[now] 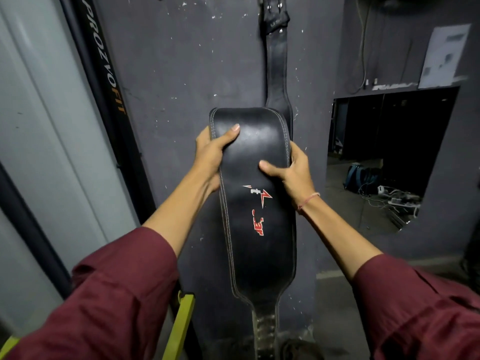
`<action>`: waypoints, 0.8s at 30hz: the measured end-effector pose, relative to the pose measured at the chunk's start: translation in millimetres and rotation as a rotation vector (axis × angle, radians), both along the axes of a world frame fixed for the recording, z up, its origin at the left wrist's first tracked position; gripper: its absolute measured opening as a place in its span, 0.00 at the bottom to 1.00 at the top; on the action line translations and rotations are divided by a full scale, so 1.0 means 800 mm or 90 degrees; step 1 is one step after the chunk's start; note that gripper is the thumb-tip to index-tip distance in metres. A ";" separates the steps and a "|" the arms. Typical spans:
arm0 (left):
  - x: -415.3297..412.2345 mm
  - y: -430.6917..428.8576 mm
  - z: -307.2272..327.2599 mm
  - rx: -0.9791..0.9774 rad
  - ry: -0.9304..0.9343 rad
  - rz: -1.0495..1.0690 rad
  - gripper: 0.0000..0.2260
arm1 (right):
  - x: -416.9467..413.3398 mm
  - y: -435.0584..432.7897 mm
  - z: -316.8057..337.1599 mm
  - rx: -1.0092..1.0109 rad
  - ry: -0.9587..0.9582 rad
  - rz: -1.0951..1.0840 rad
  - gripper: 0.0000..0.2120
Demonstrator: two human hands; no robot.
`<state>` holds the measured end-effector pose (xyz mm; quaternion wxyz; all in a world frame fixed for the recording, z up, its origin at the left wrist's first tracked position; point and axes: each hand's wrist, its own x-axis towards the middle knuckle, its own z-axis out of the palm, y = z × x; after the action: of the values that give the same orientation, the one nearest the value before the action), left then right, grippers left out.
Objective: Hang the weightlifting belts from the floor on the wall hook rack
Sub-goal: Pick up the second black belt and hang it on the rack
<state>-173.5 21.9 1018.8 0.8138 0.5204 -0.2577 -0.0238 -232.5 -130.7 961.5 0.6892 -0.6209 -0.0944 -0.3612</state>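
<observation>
Gripping the black belt at its wide padded middle, the left hand and right hand are each clenching an edge, likely steadying it while lifting toward the hooks above, beside the hung belt on the wall.

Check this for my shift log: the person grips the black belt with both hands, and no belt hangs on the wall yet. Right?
Not quite. Both hands, left hand and right hand, do grip the black belt, but the head view shows another belt already hanging on the wall behind it.
</observation>
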 end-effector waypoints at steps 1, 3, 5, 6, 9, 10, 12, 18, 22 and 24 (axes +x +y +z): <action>-0.003 -0.002 -0.005 -0.006 -0.007 0.001 0.10 | -0.005 -0.006 -0.014 -0.027 0.018 0.003 0.30; -0.005 -0.001 -0.012 -0.020 -0.020 -0.006 0.11 | -0.018 -0.011 -0.060 -0.047 0.070 0.042 0.41; -0.004 0.004 -0.012 -0.032 -0.033 -0.006 0.10 | -0.031 -0.009 -0.126 -0.036 0.160 0.089 0.43; -0.003 0.008 -0.010 -0.030 -0.038 0.001 0.09 | -0.040 -0.004 -0.159 -0.030 0.219 0.106 0.41; -0.005 0.019 -0.005 -0.017 -0.056 0.004 0.07 | -0.063 0.013 -0.219 -0.041 0.361 0.136 0.30; -0.006 0.021 -0.005 -0.012 -0.066 -0.001 0.07 | -0.064 0.017 -0.213 -0.034 0.355 0.138 0.28; -0.008 0.024 -0.009 -0.004 -0.079 -0.007 0.08 | -0.053 0.020 -0.160 -0.004 0.250 0.132 0.26; -0.022 0.029 -0.030 0.064 -0.117 -0.043 0.13 | -0.013 0.008 0.052 0.071 0.111 0.134 0.15; -0.019 0.043 -0.038 0.125 -0.100 -0.080 0.14 | -0.007 0.006 0.079 0.003 0.130 0.142 0.15; -0.018 0.053 -0.030 0.162 -0.041 -0.161 0.20 | -0.008 0.014 0.070 -0.003 0.081 0.144 0.18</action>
<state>-188.0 64.0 994.8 0.7234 0.5831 -0.3417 -0.1415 -239.2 -119.6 1017.3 0.7289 -0.6295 -0.1202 -0.2409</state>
